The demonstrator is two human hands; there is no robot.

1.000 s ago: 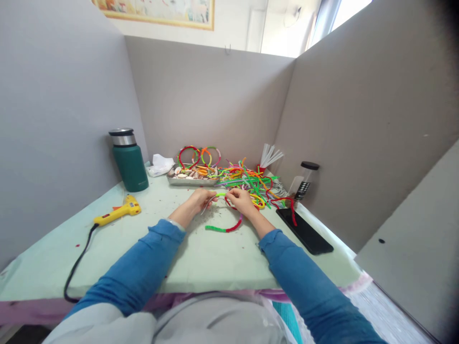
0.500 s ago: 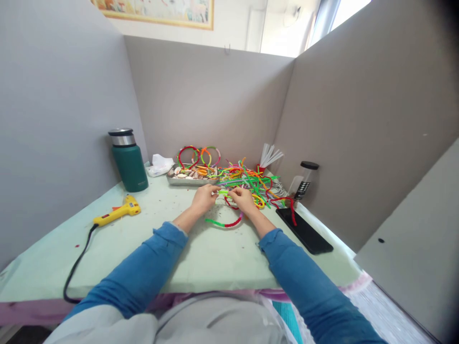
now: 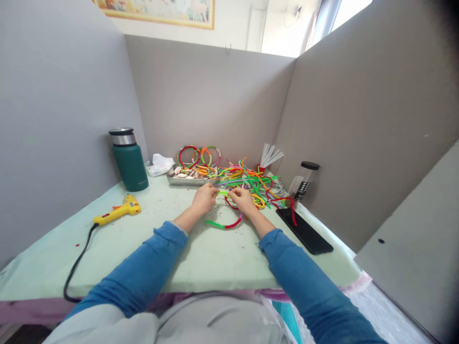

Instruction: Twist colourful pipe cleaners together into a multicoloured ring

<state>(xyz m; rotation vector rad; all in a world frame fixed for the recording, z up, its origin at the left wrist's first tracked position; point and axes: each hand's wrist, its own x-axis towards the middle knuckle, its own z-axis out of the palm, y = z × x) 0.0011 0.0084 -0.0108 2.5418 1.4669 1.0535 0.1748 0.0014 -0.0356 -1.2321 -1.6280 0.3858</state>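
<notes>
My left hand point(image 3: 205, 198) and my right hand point(image 3: 243, 198) face each other over the middle of the table, fingers pinched. Between them runs a curved band wrapped in pipe cleaner point(image 3: 233, 224), lime-green at the fingertips, with a red and a green stretch on its lower arc. Part of the band is hidden behind my right hand. Just beyond my right hand, a heap of loose pipe cleaners point(image 3: 247, 179) in many colours spreads over the table, some red and yellow ones reaching close to my fingers.
A metal tray point(image 3: 191, 182) holds small mixed pieces, with wrapped hoops point(image 3: 188, 147) standing in it. At left are a green bottle point(image 3: 129, 167) and a corded yellow glue gun point(image 3: 116, 212). A black phone point(image 3: 304, 231), clear bottle point(image 3: 303, 186) and glue sticks point(image 3: 269, 156) are at right.
Hardly anything differs. Both hands stay in place on the band, with only a slight shift of the fingers and a little more of the lime-green stretch showing between them.
</notes>
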